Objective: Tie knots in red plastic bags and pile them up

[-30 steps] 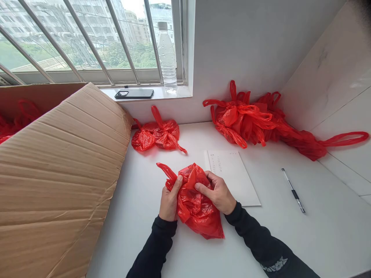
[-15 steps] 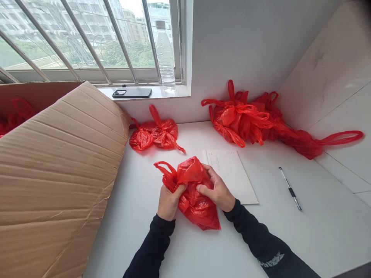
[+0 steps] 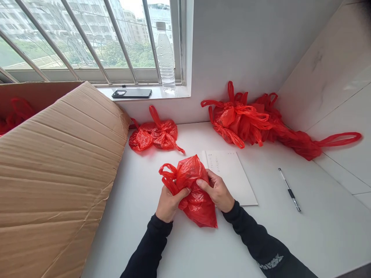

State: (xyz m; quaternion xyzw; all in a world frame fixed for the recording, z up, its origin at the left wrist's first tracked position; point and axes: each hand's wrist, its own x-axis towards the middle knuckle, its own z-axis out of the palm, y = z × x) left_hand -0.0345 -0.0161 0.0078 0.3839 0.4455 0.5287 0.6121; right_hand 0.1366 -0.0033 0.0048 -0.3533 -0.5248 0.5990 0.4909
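Basically both hands are on one red plastic bag point(image 3: 199, 210), which sits right between them, so neither is clearly nearer. Long axis runs away from the person, near corner angled a bit to the right; looped handles point(image 3: 169, 168) stick out on the left, right by the left hand point(image 3: 170, 201). That hand grasps the bag's left side, thumb pressed across the front, fingers mostly hidden behind. Right hand point(image 3: 219, 192) is curled around the right edge, thumb on the front face, other fingers tucked at the back. Neither is released; both pinch loosely rather than clench. Contents: can't tell. Bag resting on or held just above the white table point(image 3: 188, 256): can't tell either.

Just beyond the right hand, a white pad point(image 3: 242, 185) with small marks; pen point(image 3: 290, 189) to its right. Big cardboard box point(image 3: 58, 173) on the left, more red plastic inside. Further back, a small red bundle point(image 3: 165, 133) by the wall, and a larger red heap point(image 3: 243, 117) to the right. On the sill, phone point(image 3: 133, 93) lying flat, bottle point(image 3: 166, 61) upright.
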